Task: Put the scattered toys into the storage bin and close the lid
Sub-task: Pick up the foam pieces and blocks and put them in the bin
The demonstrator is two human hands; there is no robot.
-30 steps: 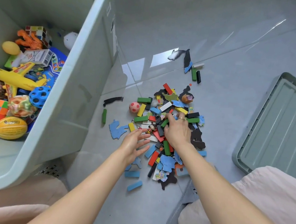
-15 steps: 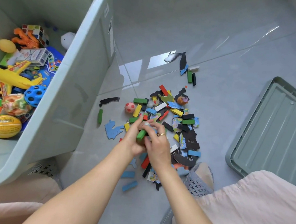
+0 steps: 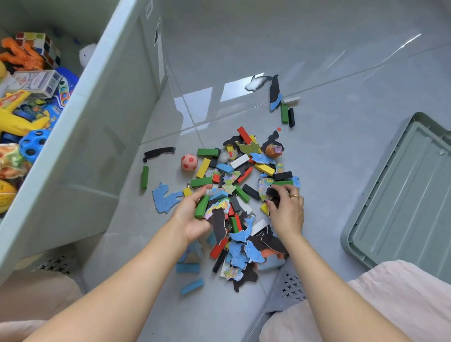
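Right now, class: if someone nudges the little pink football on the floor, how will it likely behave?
The pink football is round and lies free on the glossy tiled floor, so it would probably roll away. It looks small, so likely light and easy to pinch.

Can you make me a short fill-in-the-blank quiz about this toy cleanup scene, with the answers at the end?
1. The left hand holds a ____ block among other pieces.
2. The lid lies on the floor to the person's ____.
3. The small pink ball rests on the ____, beside the pile of blocks.
4. The yellow toy plane lies inside the ____.

Answers: green; right; floor; storage bin
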